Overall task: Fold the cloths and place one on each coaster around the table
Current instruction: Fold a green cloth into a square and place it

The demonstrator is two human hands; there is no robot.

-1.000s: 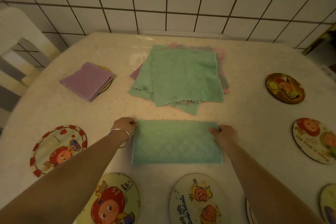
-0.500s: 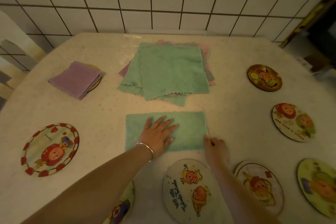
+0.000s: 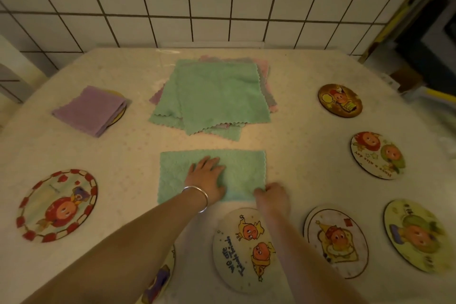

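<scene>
Green cloth (image 3: 244,170), left hand (image 3: 206,177) flat, right hand (image 3: 272,196) pinching corner

We find a home dining corner: white tiled wall (image 3: 222,0), covered table (image 3: 296,131) set with cartoon coasters (image 3: 339,100), cloths (image 3: 217,96).

White tiled wall (image 3: 222,0) behind

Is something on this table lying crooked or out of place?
Little stands out. The purple cloth sits off-centre on its coaster, which peeks out at the right. The cloth pile is fanned unevenly, with green, pink and purple edges showing.
</scene>
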